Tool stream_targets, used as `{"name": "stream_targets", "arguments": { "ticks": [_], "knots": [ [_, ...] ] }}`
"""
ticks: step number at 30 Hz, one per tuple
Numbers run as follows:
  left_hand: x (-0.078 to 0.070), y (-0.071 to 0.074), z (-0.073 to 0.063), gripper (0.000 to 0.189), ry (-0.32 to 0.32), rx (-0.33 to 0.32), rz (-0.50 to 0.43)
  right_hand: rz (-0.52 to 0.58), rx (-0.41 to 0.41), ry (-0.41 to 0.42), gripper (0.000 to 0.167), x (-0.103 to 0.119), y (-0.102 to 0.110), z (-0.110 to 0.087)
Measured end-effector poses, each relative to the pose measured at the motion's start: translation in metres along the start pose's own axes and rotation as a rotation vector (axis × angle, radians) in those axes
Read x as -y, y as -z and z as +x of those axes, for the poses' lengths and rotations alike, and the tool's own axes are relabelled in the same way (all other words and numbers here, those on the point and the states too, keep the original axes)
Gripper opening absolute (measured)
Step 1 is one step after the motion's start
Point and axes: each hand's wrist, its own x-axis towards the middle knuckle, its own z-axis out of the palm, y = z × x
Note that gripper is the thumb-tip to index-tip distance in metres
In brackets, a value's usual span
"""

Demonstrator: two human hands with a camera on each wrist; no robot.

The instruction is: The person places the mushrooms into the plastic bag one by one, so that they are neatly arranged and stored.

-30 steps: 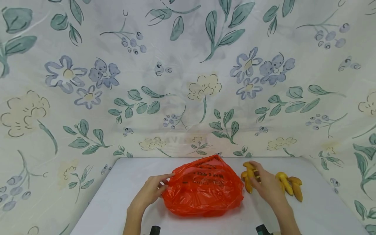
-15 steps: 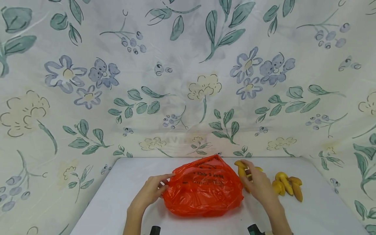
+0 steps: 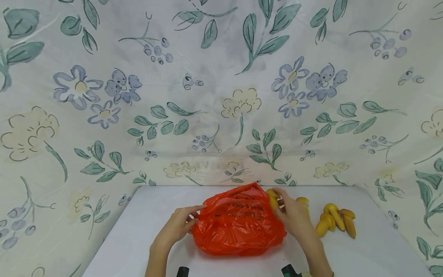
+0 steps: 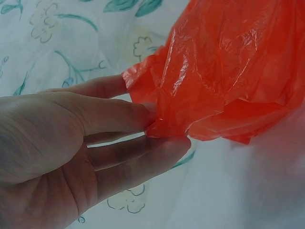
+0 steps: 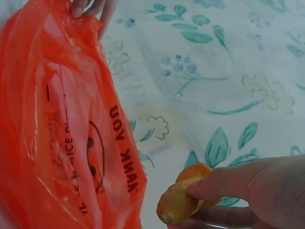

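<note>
A crinkled red plastic bag (image 3: 238, 231) with black print lies on the table. My left hand (image 3: 177, 224) pinches its edge at the left side; in the left wrist view thumb and fingertips meet on the thin film (image 4: 176, 114). By the bag's upper right side my right hand (image 3: 294, 215) holds a yellow mushroom (image 3: 272, 197). Close up in the right wrist view, the thumb presses on that mushroom (image 5: 177, 204), with fingers behind it. Between the two, the bag's printed side faces the mushroom, a narrow gap apart.
Another yellow mushroom (image 3: 303, 202) lies just behind my right hand, partly covered by it. Further right, several more yellow-brown mushrooms (image 3: 333, 216) form a loose group. The white table (image 3: 380, 250) ends at a floral cloth (image 3: 221, 127) at the back and sides.
My right hand has moved left with the mushroom, from beside the other mushrooms to the bag's right edge. More of the mushroom group now shows. The left hand and bag have stayed nearly still.
</note>
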Motion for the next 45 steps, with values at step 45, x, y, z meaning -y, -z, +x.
{"name": "stream_targets", "arguments": {
  "ticks": [45],
  "knots": [
    [-0.001,-0.001,0.001,0.046,-0.013,0.022,0.006,0.106,0.218,0.088,0.054,0.046,-0.088,0.006]
  ]
}}
